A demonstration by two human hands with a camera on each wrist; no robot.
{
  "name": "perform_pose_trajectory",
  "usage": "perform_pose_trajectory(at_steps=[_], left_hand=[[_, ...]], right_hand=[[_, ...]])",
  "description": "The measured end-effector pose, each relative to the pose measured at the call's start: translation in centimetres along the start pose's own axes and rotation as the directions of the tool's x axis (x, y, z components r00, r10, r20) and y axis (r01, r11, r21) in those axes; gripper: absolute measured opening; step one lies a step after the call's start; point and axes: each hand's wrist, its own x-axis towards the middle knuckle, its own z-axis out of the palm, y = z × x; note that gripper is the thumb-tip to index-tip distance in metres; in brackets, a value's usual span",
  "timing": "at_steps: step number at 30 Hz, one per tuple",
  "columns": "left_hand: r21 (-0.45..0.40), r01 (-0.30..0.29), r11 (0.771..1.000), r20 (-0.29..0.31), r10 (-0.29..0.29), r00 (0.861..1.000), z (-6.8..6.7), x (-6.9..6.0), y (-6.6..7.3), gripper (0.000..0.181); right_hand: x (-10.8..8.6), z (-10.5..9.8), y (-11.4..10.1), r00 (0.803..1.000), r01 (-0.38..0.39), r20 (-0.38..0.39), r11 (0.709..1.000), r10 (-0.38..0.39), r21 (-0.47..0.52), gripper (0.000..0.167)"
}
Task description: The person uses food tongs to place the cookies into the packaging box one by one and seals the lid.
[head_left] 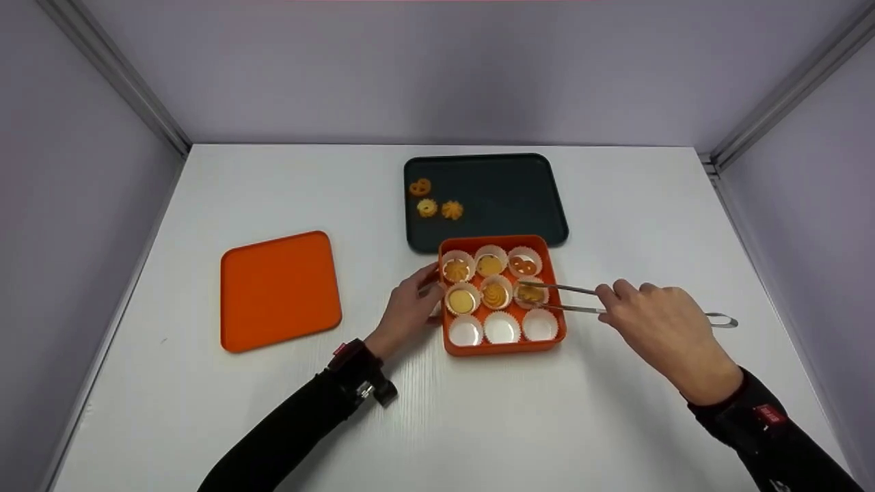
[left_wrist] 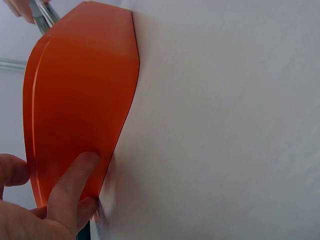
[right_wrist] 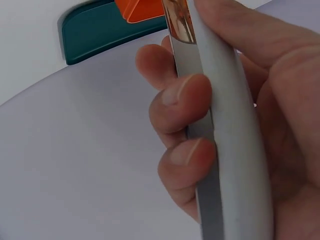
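Note:
My right hand (head_left: 660, 328) grips metal tongs (head_left: 577, 309), its fingers curled round the handle (right_wrist: 235, 145) in the right wrist view. The tong tips reach into the middle row's right paper cup, around a yellow-brown cookie (head_left: 530, 294). Against the left side of an orange box (head_left: 502, 350) rests my left hand (head_left: 405, 307); in the left wrist view its fingers (left_wrist: 75, 180) touch the outer wall. The box carries white paper cups in three rows. Cookies sit in the back and middle rows, including a pretzel (head_left: 524, 265) and a swirl cookie (head_left: 494, 295). Front-row cups (head_left: 502, 328) are empty.
A dark green tray (head_left: 506, 191) lies behind the box, with a pretzel (head_left: 420, 186), a round cookie (head_left: 427, 208) and a star-shaped cookie (head_left: 452, 210) at its left. To the left lies a flat orange tray (head_left: 280, 292). Walls stand behind and beside the white table (head_left: 205, 410).

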Motion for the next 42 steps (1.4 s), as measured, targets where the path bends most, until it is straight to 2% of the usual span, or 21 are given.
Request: perform_pose_trajectory(at_steps=[10, 14, 19, 23, 33, 36, 42], left_hand=[[-0.017, -0.028, 0.999, 0.017, 0.029, 0.999, -0.1, -0.1, -0.2, 0.059], [-0.029, -0.029, 0.999, 0.027, 0.029, 0.999, -0.1, -0.1, -0.3, 0.058], [-0.057, -0.026, 0.998, 0.024, 0.028, 0.999, -0.1, -0.1, -0.2, 0.058], [-0.042, -0.025, 0.999, 0.019, 0.025, 0.999, -0.1, -0.1, -0.3, 0.058], [-0.024, -0.012, 1.000, 0.010, 0.012, 1.000, 0.0, 0.0, -0.2, 0.058], [-0.028, -0.014, 1.000, 0.013, 0.014, 1.000, 0.0, 0.0, -0.2, 0.059], [0.003, -0.032, 0.999, 0.011, 0.032, 0.999, -0.1, -0.2, -0.1, 0.058]], right_hand=[[-0.5, -0.1, 0.5, 0.998, -0.001, -0.070, 1.000, 0.002, 0.008, 0.036], [-0.8, -0.3, 0.9, 0.997, -0.002, -0.075, 0.999, 0.004, 0.034, 0.033], [-0.8, -0.9, 1.4, 0.999, -0.031, 0.026, 0.993, 0.029, 0.111, 0.026], [-0.6, -0.9, 1.8, 0.989, -0.069, 0.140, 0.984, 0.047, 0.163, 0.023], [-0.6, -0.9, 2.7, 0.963, -0.125, 0.265, 0.949, 0.046, 0.291, 0.019], [-0.6, -0.9, 2.7, 0.958, -0.136, 0.284, 0.944, 0.047, 0.301, 0.017], [-0.5, -0.8, 2.5, 0.969, -0.131, 0.238, 0.955, 0.066, 0.268, 0.021]])
